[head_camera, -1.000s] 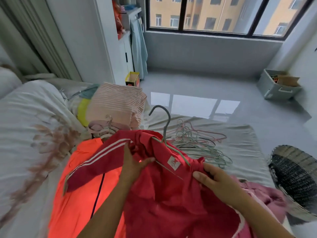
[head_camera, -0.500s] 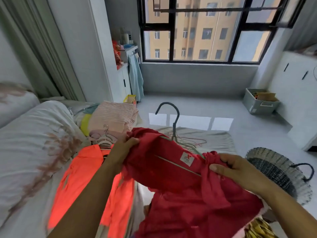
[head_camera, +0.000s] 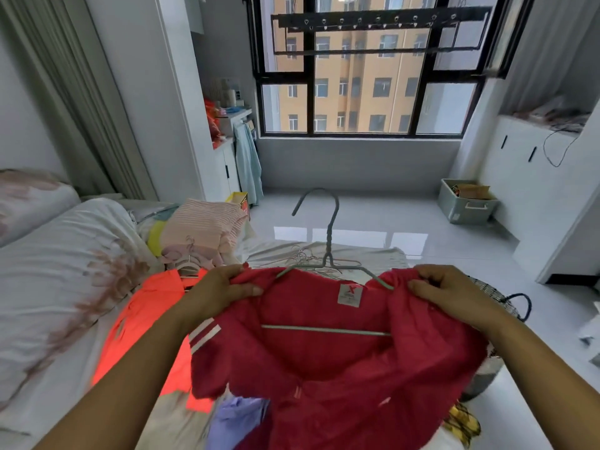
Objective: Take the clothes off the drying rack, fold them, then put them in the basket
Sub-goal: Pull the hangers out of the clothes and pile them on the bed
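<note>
Red cloth is bunched in both your grips. Your left hand pinches one shoulder of the red garment between thumb and curled fingers. Your right hand pinches the other shoulder the same way. You hold the garment up in front of you, collar label facing you, with the rest sagging below.

A wire hanger sits inside the neck, hook pointing up and away and its bottom bar lying across the inner cloth. By my reading you are at the unhanging step. The garment is off the drying rack but not yet free to fold. The next move calls for slipping one shoulder over the end of the wire. One hand should be released to draw the hanger out by its hook, so the neck does not stretch.

Beneath your arms lies the bed, with an orange garment spread on it to the left. A folded pink striped stack sits farther off, and a tangle of bare hangers lies beyond the collar. Purple cloth and something yellow show near the bottom edge.

The woven basket stands on the floor just behind your right hand, partly hidden. Farther away are the glossy floor, a grey storage box at far right, and the window.
</note>
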Tool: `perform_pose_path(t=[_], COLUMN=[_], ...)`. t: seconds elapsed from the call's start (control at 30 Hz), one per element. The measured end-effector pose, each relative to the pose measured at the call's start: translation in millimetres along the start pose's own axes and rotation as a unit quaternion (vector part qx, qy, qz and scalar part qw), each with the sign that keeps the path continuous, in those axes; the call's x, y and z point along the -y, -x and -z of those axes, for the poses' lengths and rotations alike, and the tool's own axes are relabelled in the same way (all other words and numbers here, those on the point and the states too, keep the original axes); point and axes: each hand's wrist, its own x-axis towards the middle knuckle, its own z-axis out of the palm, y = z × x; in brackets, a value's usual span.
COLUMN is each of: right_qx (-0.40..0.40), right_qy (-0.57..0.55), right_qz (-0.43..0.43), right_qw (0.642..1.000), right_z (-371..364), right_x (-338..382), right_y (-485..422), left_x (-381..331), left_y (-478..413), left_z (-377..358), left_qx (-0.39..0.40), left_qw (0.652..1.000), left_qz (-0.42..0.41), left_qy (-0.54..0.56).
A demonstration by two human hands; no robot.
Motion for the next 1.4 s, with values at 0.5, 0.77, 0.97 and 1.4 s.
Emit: perform_pose_path(t=[0.5,0.77,0.97,1.4], right_qx=[0.006,0.023,-0.115,-0.174], right_qy=[0.060,0.119,-0.200,-0.170], right_qz=[0.000,-0.060,-0.083,-0.002], right_qw=[0.998,0.991,0.970,0.970], right_z=[-57,-50,-41,-77], right_x=[38,-15,-18,-7], right_y=[-15,-5,-26,-124], left_x=[8,104,102,60], left_y=[30,69,54,-101], left_z=[-40,-40,-71,-103], left_qx=[-0.049,-0.081,-0.142,-0.205], left_qw=[0.997,0.981,0.946,0.833], left_qz=[-0.049,0.172,0.228,0.209], left_qy=[-0.036,0.044,0.182,0.469])
